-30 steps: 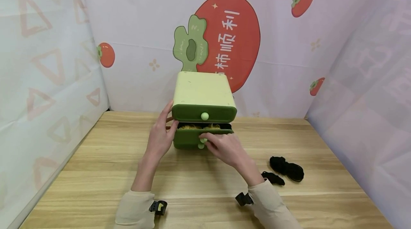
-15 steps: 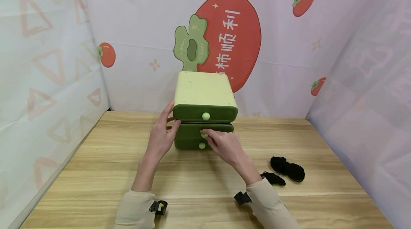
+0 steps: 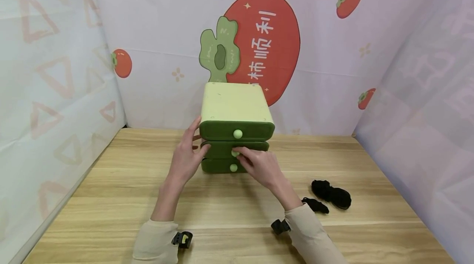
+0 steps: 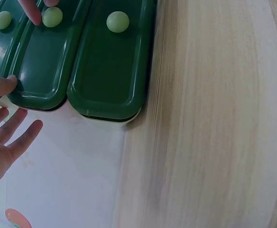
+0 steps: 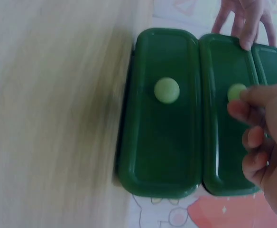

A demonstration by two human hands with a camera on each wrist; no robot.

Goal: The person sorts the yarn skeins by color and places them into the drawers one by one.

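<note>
A small three-drawer cabinet (image 3: 235, 101) with a cream top and dark green fronts stands at the back of the table. Its drawers look closed, each front bearing a round pale green knob. My right hand (image 3: 260, 167) is at the middle drawer (image 3: 218, 149), thumb and forefinger pinching its knob (image 5: 236, 91). Against the cabinet's left side rests my left hand (image 3: 186, 153), fingers spread and fairly straight. Its thumb (image 4: 4, 85) touches the edge of the middle drawer's front. The bottom drawer's knob (image 4: 117, 22) is untouched.
Two bundles of black yarn, a larger one (image 3: 331, 195) and a smaller one (image 3: 316, 205), lie on the wooden table (image 3: 237, 223) beside my right forearm. White printed cloth (image 3: 159, 87) walls in the back and both sides.
The middle drawer has slid back into the cabinet, hiding the yellowish strands inside. My right hand has moved inward with its knob; the left hand has stayed at the cabinet's side.
</note>
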